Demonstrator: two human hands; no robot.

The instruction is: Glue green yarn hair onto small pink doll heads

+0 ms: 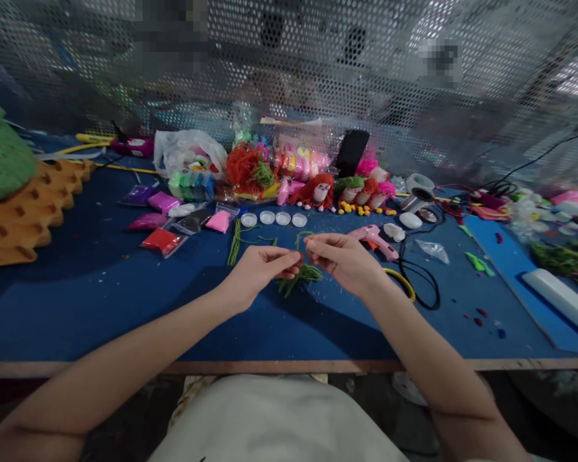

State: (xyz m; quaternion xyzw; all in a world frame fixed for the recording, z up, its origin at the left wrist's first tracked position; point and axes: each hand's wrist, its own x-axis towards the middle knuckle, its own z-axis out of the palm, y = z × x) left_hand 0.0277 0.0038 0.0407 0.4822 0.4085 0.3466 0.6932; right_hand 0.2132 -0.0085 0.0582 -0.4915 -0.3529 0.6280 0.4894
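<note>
My left hand point(260, 269) and my right hand point(341, 260) meet over the middle of the blue table point(101, 301), both with fingers pinched on a small bundle of green yarn point(301, 276). The bundle's strands hang down between the hands, and a thin green strand loops up above my right fingertips. More loose green yarn point(234, 242) lies just behind my left hand.
A pink glue gun point(373, 239) and black cable point(421, 279) lie right of my hands. Behind are white round caps point(274, 218), small yarn-haired dolls point(320, 191), coloured clay packets point(164, 221), an orange-red yarn tangle point(245, 168), and a perforated metal screen. An orange honeycomb piece point(24, 212) sits left.
</note>
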